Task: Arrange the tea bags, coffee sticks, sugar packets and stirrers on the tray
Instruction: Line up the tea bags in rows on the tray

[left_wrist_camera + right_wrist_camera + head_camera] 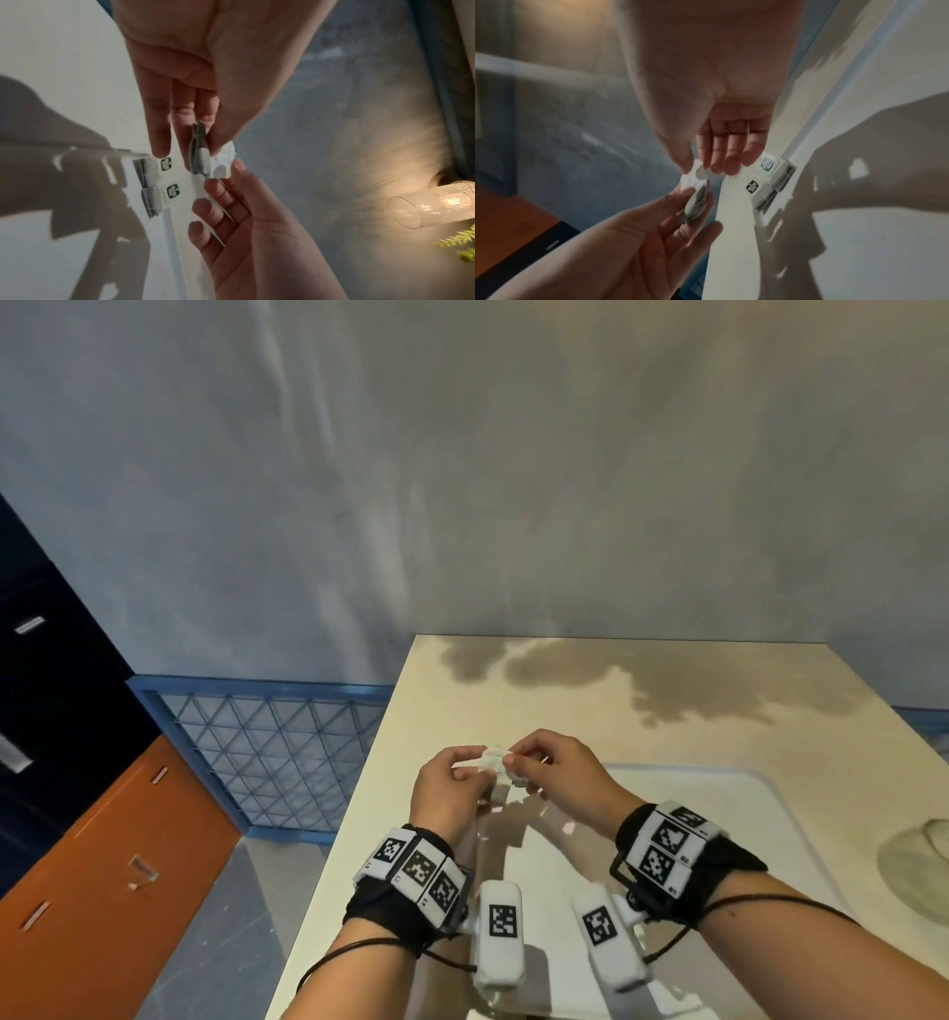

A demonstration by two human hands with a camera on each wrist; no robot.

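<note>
A small white tea bag (492,759) hangs in the air between both hands, above the far left corner of the clear tray (719,770). My left hand (472,770) pinches the grey pouch (201,156) between thumb and fingers. My right hand (513,762) pinches the bag's white paper tag (696,172) with thumb and index finger. Two more tea bags (151,168) (154,201) with dark labels lie side by side on the tray below the hands, also seen as tea bags (780,174) (765,196) in the right wrist view.
The cream table (513,685) ends close on the left, with a blue lattice panel (267,752) and orange drawers (102,865) beyond. A clear glass dish (919,865) sits at the right. A lit glass lamp (437,203) and green leaves (460,247) are nearby.
</note>
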